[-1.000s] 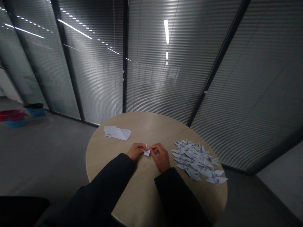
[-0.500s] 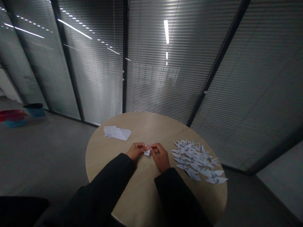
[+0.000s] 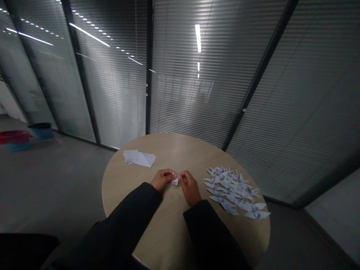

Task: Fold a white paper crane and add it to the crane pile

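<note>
Both of my hands are close together over the middle of a round pale wood table (image 3: 171, 148). Between them is a small folded white paper piece (image 3: 175, 181), with a thin point sticking up. My left hand (image 3: 162, 179) pinches its left side, and my right hand (image 3: 189, 183) grips its right side. My fingers hide part of the fold. To the right lies a spread of several white origami cranes (image 3: 232, 191). Further up and left is a small stack of white paper sheets (image 3: 137, 158).
Dark sleeves (image 3: 126, 225) cover my forearms. Glass partitions with slatted blinds (image 3: 197, 93) curve behind the table. On the grey floor at far left stand a red and blue tub (image 3: 17, 140) and a blue bin (image 3: 42, 131).
My right hand has shifted slightly on the folded paper, and its fingers sit a little differently. The paper stays in about the same place, and the cranes and sheets have not moved.
</note>
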{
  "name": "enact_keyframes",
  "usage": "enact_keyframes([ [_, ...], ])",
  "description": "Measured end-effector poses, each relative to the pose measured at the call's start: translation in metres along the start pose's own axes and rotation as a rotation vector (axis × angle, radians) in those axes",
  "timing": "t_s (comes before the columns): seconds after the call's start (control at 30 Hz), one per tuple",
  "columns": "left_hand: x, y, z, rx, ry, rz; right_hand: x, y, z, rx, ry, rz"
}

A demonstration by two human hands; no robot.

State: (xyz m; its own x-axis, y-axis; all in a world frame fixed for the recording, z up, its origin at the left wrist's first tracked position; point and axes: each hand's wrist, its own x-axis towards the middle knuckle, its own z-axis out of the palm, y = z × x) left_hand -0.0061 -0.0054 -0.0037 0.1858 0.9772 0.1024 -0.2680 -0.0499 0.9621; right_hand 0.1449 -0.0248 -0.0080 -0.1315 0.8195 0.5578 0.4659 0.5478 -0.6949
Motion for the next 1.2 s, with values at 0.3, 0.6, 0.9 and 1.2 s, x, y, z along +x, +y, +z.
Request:
enact_keyframes([
  [0.3, 0.0017, -0.0022, -0.0025, 0.011, -0.022, 0.030, -0.0002, 0.0027, 0.0007, -0.004, -0.016, -0.034],
  [0.6, -0.0007, 0.0021, 0.0011, 0.023, -0.021, 0.000, 0.0007, 0.0002, 0.0000, -0.007, -0.028, -0.032],
  [0.9, -0.0027, 0.0057, 0.0051, 0.033, -0.033, 0.023, 0.0003, -0.0040, -0.0015, -0.007, -0.067, -0.011],
  [1.2, -0.0006, 0.0028, 0.0029, 0.079, -0.053, 0.073, -0.0001, 0.0003, 0.0006, -0.039, -0.079, -0.010],
])
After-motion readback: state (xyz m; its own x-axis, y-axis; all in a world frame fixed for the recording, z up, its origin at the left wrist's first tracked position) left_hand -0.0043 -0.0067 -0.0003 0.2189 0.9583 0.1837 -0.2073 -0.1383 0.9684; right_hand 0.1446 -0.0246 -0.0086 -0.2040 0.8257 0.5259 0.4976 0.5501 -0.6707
